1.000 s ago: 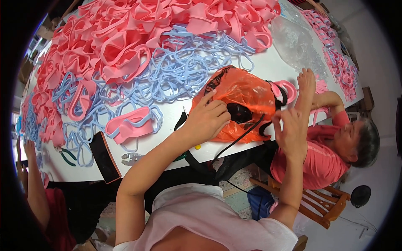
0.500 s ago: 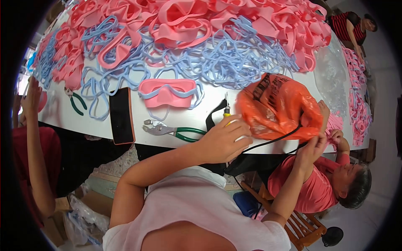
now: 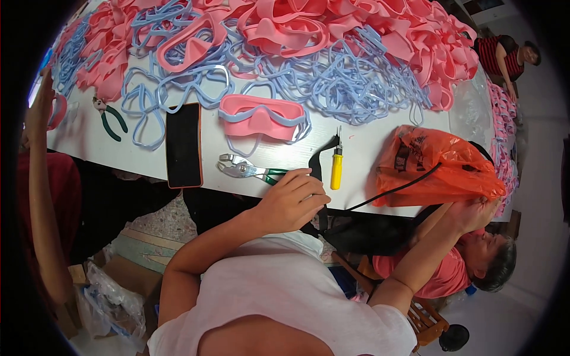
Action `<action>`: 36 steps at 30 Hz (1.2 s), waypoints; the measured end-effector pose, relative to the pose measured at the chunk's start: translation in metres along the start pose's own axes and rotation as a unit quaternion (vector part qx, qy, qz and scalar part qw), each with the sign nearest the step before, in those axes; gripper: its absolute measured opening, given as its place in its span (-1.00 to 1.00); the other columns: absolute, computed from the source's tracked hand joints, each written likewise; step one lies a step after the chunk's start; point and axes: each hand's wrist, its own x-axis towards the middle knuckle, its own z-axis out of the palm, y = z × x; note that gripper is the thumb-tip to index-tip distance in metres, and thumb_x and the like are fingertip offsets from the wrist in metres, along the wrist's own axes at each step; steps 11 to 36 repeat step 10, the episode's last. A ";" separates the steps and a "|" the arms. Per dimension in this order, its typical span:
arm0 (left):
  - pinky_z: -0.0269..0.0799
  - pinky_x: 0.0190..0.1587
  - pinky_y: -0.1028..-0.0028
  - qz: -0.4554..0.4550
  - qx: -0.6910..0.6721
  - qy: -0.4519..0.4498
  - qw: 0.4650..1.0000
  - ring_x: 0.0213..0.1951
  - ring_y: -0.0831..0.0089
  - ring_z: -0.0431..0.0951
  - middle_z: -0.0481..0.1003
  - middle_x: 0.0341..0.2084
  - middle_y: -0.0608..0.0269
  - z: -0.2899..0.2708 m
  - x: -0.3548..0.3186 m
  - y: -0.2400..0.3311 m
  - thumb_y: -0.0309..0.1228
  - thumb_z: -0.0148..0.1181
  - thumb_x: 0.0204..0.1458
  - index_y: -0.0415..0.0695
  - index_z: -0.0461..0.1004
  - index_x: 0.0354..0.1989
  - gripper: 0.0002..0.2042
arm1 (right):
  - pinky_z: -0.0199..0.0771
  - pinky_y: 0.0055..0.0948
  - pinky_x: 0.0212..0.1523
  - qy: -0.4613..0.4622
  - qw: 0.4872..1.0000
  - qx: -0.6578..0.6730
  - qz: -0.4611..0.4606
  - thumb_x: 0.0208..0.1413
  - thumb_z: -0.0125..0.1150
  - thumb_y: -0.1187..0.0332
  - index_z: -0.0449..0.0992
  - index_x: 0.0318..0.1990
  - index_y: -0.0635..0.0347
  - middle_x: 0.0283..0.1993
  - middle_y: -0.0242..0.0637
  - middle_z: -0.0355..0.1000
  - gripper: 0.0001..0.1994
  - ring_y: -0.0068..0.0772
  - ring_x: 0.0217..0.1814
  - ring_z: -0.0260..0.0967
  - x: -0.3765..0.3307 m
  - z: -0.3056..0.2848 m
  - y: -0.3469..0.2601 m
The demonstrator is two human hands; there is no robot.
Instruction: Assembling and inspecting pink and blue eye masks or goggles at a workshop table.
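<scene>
My left hand (image 3: 292, 200) rests with curled fingers at the white table's (image 3: 380, 139) near edge. It lies over the green handles of silver pliers (image 3: 243, 168) and beside a black strap (image 3: 323, 157). What it grips is hidden. A yellow-handled screwdriver (image 3: 336, 167) lies just past it. My right hand (image 3: 475, 212) grips the lower edge of an orange plastic bag (image 3: 436, 169) at the table's right end. A black cord (image 3: 395, 190) runs from the bag toward my left hand.
A black phone (image 3: 183, 144) and a pink mask with a blue frame (image 3: 261, 115) lie near the edge. Piles of pink masks (image 3: 309, 29) and blue frames (image 3: 356, 83) cover the far table. Green pliers (image 3: 110, 118) lie left. People sit at left (image 3: 41, 196), right (image 3: 475, 261) and far right (image 3: 504, 56).
My left hand has come off the orange bag and dropped to the table edge by the pliers. My right hand has moved from above the bag to its lower edge. The view swung left.
</scene>
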 end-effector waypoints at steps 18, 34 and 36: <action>0.37 0.16 0.19 -0.012 -0.043 0.022 0.999 -0.14 0.31 0.50 0.47 -0.28 0.25 -0.017 -0.014 -0.011 -0.49 0.23 -0.03 -0.11 0.54 -0.24 -0.84 | 0.42 0.00 0.18 -0.003 0.972 -0.216 -0.089 0.32 -0.13 0.00 0.32 0.20 0.43 0.19 0.16 0.32 -0.41 0.02 0.17 0.35 0.005 -0.069 -0.095; 0.37 0.16 0.19 -0.012 -0.043 0.022 0.999 -0.14 0.31 0.50 0.47 -0.28 0.25 -0.017 -0.014 -0.011 -0.49 0.23 -0.03 -0.11 0.54 -0.24 -0.84 | 0.42 0.00 0.18 -0.003 0.972 -0.216 -0.089 0.32 -0.13 0.00 0.32 0.20 0.43 0.19 0.16 0.32 -0.41 0.02 0.17 0.35 0.005 -0.069 -0.095; 0.37 0.16 0.19 -0.012 -0.043 0.022 0.999 -0.14 0.31 0.50 0.47 -0.28 0.25 -0.017 -0.014 -0.011 -0.49 0.23 -0.03 -0.11 0.54 -0.24 -0.84 | 0.42 0.00 0.18 -0.003 0.972 -0.216 -0.089 0.32 -0.13 0.00 0.32 0.20 0.43 0.19 0.16 0.32 -0.41 0.02 0.17 0.35 0.005 -0.069 -0.095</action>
